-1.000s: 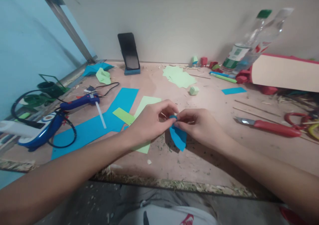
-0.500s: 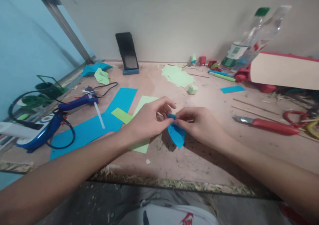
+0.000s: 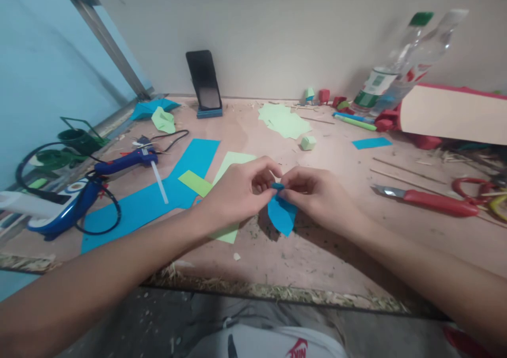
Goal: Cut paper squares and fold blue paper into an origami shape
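A small piece of blue paper (image 3: 282, 218) hangs just above the table, pinched at its top edge by both hands. My left hand (image 3: 247, 189) grips it from the left with thumb and curled fingers. From the right, my right hand (image 3: 317, 191) holds the same edge between thumb and fingertips. The top of the paper looks rolled or folded over, though fingers partly cover it. Beneath my left hand and forearm lie a pale green sheet (image 3: 226, 235), a yellow-green strip (image 3: 195, 183) and large blue paper strips (image 3: 130, 213).
Left stand a blue glue gun (image 3: 124, 161) with its cable and a blue-white device (image 3: 63, 207). A phone (image 3: 204, 78) leans on a stand at the back. Right are a red-handled knife (image 3: 439, 201), thin sticks (image 3: 412, 179), scissors (image 3: 475, 187) and plastic bottles (image 3: 374, 88).
Both hands keep their pinch on the blue paper, with only slight finger shifts. The whole view has moved a little.
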`<control>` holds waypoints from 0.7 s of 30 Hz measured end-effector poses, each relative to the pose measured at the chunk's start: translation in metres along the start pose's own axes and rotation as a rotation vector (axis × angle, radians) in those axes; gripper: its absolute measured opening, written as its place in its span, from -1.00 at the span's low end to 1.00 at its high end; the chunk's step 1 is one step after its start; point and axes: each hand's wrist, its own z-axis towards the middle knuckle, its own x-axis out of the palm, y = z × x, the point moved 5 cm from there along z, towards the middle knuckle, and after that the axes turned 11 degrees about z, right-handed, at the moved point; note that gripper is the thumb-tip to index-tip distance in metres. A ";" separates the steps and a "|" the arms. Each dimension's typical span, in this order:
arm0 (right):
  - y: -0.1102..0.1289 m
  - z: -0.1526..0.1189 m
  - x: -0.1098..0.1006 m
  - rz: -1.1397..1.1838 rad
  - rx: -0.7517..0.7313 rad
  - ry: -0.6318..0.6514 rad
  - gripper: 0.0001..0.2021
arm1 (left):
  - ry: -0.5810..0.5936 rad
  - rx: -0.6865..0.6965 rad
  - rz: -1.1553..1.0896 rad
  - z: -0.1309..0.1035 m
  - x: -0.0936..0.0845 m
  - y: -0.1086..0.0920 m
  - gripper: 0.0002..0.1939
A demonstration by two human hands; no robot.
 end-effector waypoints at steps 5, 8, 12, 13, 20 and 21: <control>0.004 -0.002 -0.001 -0.007 -0.012 -0.035 -0.98 | 0.013 -0.057 -0.064 0.003 -0.003 0.002 -0.96; 0.006 -0.002 0.000 0.006 -0.002 -0.041 -0.97 | 0.073 -0.142 -0.196 0.003 -0.001 0.006 -0.94; 0.009 -0.002 0.000 -0.014 -0.022 -0.044 -0.94 | 0.098 -0.251 -0.366 0.001 0.002 0.008 -0.93; 0.010 -0.003 0.000 -0.028 -0.028 -0.047 -0.94 | 0.084 -0.256 -0.381 0.002 0.002 0.008 -0.93; 0.008 -0.004 0.001 -0.106 -0.057 -0.026 -0.89 | 0.091 -0.205 -0.149 0.004 0.001 0.012 -0.91; 0.007 -0.004 0.002 -0.116 -0.052 -0.025 -0.89 | 0.103 -0.210 -0.129 0.004 0.002 0.013 -0.90</control>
